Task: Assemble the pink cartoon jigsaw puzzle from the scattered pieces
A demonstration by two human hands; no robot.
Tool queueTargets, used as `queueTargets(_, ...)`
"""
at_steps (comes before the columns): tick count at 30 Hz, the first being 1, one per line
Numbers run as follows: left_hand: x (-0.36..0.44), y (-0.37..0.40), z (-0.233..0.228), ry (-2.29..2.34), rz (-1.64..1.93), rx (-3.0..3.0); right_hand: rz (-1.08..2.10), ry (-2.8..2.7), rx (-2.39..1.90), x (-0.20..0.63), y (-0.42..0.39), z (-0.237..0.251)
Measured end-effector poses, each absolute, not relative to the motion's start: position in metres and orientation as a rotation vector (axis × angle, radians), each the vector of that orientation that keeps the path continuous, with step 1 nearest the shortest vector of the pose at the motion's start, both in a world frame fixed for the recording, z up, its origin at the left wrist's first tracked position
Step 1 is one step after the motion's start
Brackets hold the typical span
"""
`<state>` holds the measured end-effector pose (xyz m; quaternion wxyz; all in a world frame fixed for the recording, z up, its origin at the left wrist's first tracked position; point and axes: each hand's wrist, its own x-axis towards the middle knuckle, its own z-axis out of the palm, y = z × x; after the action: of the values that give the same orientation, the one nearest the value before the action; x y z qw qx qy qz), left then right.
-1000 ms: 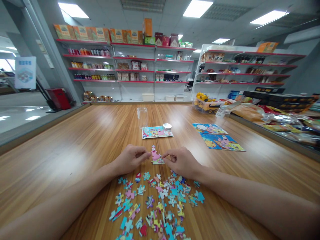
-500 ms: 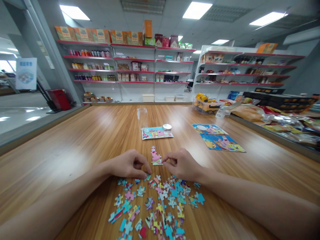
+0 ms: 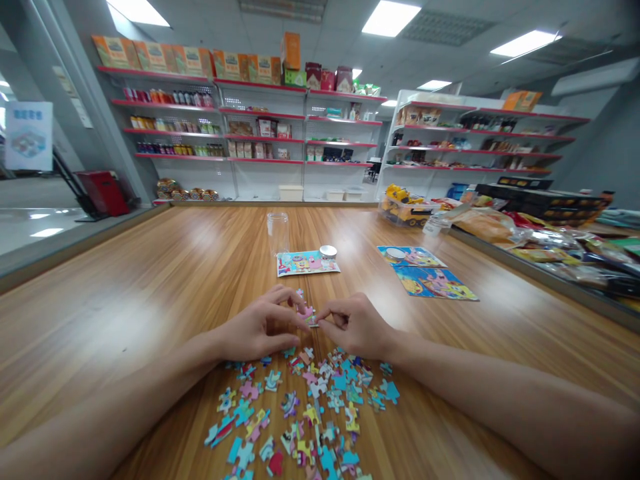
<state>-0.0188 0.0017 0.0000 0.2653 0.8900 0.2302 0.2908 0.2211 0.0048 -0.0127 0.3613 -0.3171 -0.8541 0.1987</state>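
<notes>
A small joined strip of jigsaw puzzle pieces [image 3: 305, 313], pink with a pale green lower edge, lies on the table between my hands. My left hand [image 3: 263, 327] is open, its fingers apart and its fingertips reaching over the strip's left side and covering part of it. My right hand [image 3: 356, 327] is closed in a pinch at the strip's lower right corner, on a puzzle piece mostly hidden by the fingertips. Many loose puzzle pieces [image 3: 320, 385] in blue, yellow, pink and white lie spread out nearer to me.
Beyond my hands lies a cartoon picture card [image 3: 307, 265] with a white lid [image 3: 328, 251] on it and a clear jar [image 3: 278, 233] beside it. Two blue picture sheets [image 3: 434, 283] lie to the right. A toy-filled plastic bin [image 3: 407, 208] stands farther back.
My left hand has lifted from the loose pieces and moved up to the joined strip, its fingers now more spread. My right hand stays at the strip's corner. The view has shifted slightly.
</notes>
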Motion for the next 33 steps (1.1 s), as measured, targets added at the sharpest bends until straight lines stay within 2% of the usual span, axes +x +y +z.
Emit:
queueTargets(6,-0.015,-0.003,0.004,0.574,0.708,2.557,0.618,-2.090,-0.963,0.219,0.011,-0.011)
queueTargets(15,-0.018,-0.001,0.002,0.663,0.670,2.537,1.036,-1.816,-1.177,0.223,0.030,-0.005)
queueTargets(22,-0.019,0.006,-0.007,0.840,0.859,2.523,1.101,-1.787,-1.185,0.223,0.030,-0.007)
queueTargets(33,-0.020,0.009,-0.013,0.811,0.796,2.606,1.010,-1.874,-1.162,0.223,0.029,-0.007)
